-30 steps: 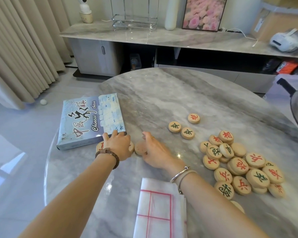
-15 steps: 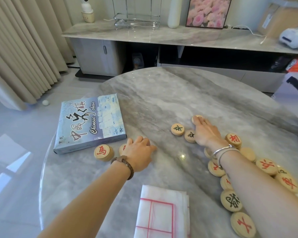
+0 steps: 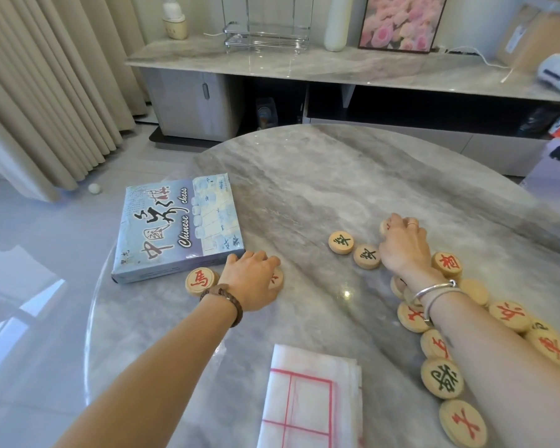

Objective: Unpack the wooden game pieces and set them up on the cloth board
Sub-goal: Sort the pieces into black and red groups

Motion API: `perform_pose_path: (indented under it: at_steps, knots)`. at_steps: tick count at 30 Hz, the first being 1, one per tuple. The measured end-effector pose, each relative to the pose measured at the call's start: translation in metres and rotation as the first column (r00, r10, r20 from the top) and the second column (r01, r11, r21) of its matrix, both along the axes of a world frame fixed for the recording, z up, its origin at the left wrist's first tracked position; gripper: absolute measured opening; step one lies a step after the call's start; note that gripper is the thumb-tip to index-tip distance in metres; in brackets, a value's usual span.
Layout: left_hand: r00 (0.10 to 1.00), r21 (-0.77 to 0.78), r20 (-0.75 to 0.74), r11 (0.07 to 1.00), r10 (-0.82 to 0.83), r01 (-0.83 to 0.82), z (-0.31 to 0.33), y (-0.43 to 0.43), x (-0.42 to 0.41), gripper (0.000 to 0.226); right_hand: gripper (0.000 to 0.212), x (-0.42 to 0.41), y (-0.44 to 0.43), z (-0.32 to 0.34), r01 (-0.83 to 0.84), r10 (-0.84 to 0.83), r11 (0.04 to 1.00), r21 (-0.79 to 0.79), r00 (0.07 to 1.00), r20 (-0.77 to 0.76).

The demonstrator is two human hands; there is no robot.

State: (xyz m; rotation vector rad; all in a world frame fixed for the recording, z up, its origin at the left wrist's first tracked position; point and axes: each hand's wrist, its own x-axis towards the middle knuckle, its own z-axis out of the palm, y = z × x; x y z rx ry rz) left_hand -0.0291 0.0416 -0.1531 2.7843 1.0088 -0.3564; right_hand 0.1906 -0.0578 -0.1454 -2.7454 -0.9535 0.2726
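Now the right hand [image 3: 401, 250] pinches the farthest red piece [image 3: 384, 226]; left hand [image 3: 251, 281] fingers [image 3: 265, 259] curl over a second piece [image 3: 277, 279]; the folded cloth board [image 3: 307, 402] lies nearer, between both arms.

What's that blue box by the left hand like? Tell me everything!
The blue box is flat, rectangular and looks like cardboard. Its lid, closed, shows dark and red Chinese characters, the words "Chinese chess" and a pale picture of pieces. It lies flat, askew, near the left edge of the marble table. The left hand rests beside its near corner; whether they touch is unclear.
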Motion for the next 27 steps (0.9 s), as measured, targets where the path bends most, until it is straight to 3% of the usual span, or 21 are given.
perform_pose_path:
  at_steps: [4, 8, 10, 14, 21, 24, 27]
  knots:
    - [0.983, 0.054, 0.138, 0.99, 0.125, -0.133, 0.005, 0.001, 0.003, 0.044, 0.036, -0.029, 0.006, 0.002, -0.125, 0.146, 0.97, 0.207, 0.985, -0.09]
    - [0.943, 0.06, 0.281, 0.977, 0.179, -0.204, 0.014, 0.005, 0.005, 0.048, 0.053, -0.076, 0.009, -0.009, -0.309, 0.363, 0.927, 0.212, 0.878, -0.311]
    - [0.949, 0.064, 0.246, 0.974, 0.196, -0.217, 0.016, 0.011, 0.004, 0.047, 0.056, -0.097, 0.009, -0.016, -0.387, 0.428, 0.904, 0.183, 0.824, -0.371]
    - [0.973, 0.073, 0.162, 0.981, 0.165, -0.179, 0.012, 0.022, 0.008, 0.042, 0.059, -0.119, 0.01, -0.025, -0.496, 0.509, 0.859, 0.126, 0.797, -0.325]
    - [0.993, 0.153, -0.028, 0.982, 0.117, -0.112, 0.006, 0.029, 0.023, 0.033, 0.065, -0.133, 0.012, -0.025, -0.496, 0.523, 0.853, 0.164, 0.806, -0.276]
    - [0.988, 0.103, -0.014, 0.983, 0.156, -0.154, 0.005, 0.035, 0.019, 0.041, 0.063, -0.14, 0.014, -0.025, -0.521, 0.552, 0.834, 0.184, 0.786, -0.277]
    - [0.988, 0.156, -0.031, 0.977, 0.148, -0.142, 0.005, 0.042, 0.015, 0.038, 0.063, -0.147, 0.018, -0.025, -0.524, 0.558, 0.83, 0.19, 0.779, -0.288]
